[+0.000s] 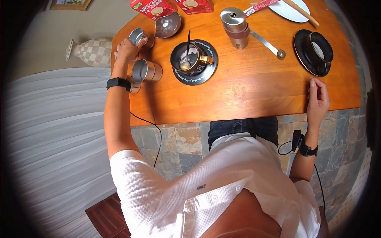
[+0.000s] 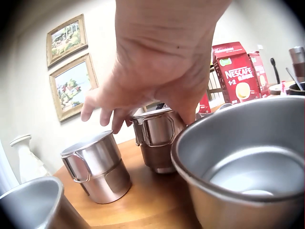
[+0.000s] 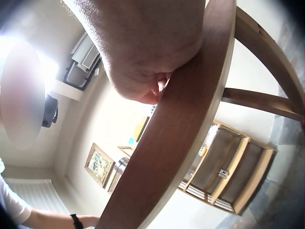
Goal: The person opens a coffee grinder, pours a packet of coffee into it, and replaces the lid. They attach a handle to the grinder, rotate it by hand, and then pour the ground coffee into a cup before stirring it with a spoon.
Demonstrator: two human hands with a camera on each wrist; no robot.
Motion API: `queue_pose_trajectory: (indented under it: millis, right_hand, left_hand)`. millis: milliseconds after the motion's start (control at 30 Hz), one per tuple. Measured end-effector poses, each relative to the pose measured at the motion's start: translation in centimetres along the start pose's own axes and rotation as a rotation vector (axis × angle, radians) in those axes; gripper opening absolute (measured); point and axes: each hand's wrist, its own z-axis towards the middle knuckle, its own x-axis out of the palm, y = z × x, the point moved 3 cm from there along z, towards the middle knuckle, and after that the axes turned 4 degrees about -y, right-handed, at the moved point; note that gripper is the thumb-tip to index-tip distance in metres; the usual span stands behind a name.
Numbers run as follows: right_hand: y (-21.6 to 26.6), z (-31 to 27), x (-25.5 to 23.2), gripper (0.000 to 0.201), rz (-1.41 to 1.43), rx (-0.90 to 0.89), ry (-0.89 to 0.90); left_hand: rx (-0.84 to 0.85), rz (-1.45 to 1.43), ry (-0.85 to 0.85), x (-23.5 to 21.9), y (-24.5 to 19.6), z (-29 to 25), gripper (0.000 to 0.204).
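My left hand (image 1: 127, 50) reaches over the metal cups at the table's left side. In the left wrist view its thumb and fingers straddle the rim of a steel cup (image 2: 159, 136) with folding wire handles. That cup stands upright, its base low at the table. Beside it is a second steel cup (image 2: 97, 167), under the outer fingers. A larger metal cup (image 1: 147, 70) stands nearer my body, with another small one (image 1: 135, 85) partly hidden by it. My right hand (image 1: 318, 98) rests at the table's front edge, fingers loosely curled, holding nothing.
A black cup (image 1: 183, 70) with a spoon stands on a saucer (image 1: 208, 71). A hand grinder (image 1: 235, 28) has its crank (image 1: 264, 41) alongside. Another black cup (image 1: 319, 63) holds white powder. Red Nescafe boxes (image 1: 152, 8), a metal bowl (image 1: 168, 25) and a white plate (image 1: 291, 12) are behind.
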Motion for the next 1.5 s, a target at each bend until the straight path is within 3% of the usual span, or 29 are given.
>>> queue_pose_trajectory:
  millis: [33, 100, 333, 400, 433, 533, 667, 733, 800, 933, 1133, 1200, 1333, 1400, 1500]
  right_hand:
    - [0.0, 0.0, 0.0, 0.016, 0.001, -0.004, 0.004]
    - [-0.1, 0.0, 0.1, 0.016, 0.031, -0.016, -0.002]
    - [-0.7, 0.2, 0.2, 0.017, 0.029, 0.005, 0.012]
    - [-0.8, 0.0, 0.2, 0.017, 0.048, 0.032, 0.006]
    - [-0.9, 0.0, 0.2, 0.017, 0.047, 0.034, 0.011]
    - [-1.0, 0.1, 0.2, 0.017, 0.053, 0.034, 0.014]
    - [-1.2, 0.0, 0.3, 0.019, 0.015, 0.011, 0.019]
    - [-1.0, 0.1, 0.4, 0.018, 0.011, 0.025, -0.001]
    - [-1.0, 0.2, 0.4, 0.018, 0.002, 0.021, -0.001]
    - [-1.2, 0.2, 0.5, 0.019, 0.003, 0.032, -0.003]
    - [-1.1, 0.3, 0.5, 0.019, -0.02, 0.017, -0.018]
    - [-1.1, 0.3, 0.5, 0.019, -0.031, 0.019, -0.012]
    - [-1.1, 0.3, 0.4, 0.02, -0.026, 0.018, 0.001]
    - [-1.1, 0.2, 0.4, 0.02, -0.012, 0.022, 0.008]
    - [-0.8, 0.2, 0.4, 0.02, 0.002, 0.005, 0.008]
  left_hand:
    - [-0.005, -0.002, 0.0, 0.4, 0.2, -0.1, 0.105]
    - [0.064, 0.093, -0.206, -0.1, -0.3, -1.1, 0.105]
    - [0.012, -0.079, -0.027, -3.0, 0.3, -2.0, 0.108]
    - [0.072, -0.555, -0.252, -4.5, 2.8, -2.2, 0.104]
    - [0.031, -0.411, -0.347, -4.9, 4.5, -1.6, 0.103]
    - [-0.099, -0.458, -0.32, -3.6, 8.7, -1.8, 0.103]
    - [-0.183, -0.357, -0.096, -0.9, 9.8, -2.7, 0.11]
    - [-0.176, -0.312, -0.082, 0.4, 10.0, -1.8, 0.111]
    - [-0.163, -0.408, 0.087, 1.8, 10.0, -0.7, 0.091]
    - [-0.207, -0.381, 0.016, 2.7, 9.3, -0.4, 0.076]
    - [-0.196, -0.444, -0.034, -0.3, 7.7, -3.1, 0.062]
    - [-0.312, -0.568, 0.02, -1.2, 7.9, -4.3, 0.058]
    - [-0.302, -0.848, 0.038, -2.0, 11.6, -4.8, 0.057]
    - [-0.249, -1.33, -0.118, -3.0, 12.1, -5.4, 0.067]
    - [-0.161, -1.397, -0.133, -5.1, 10.7, -6.8, 0.069]
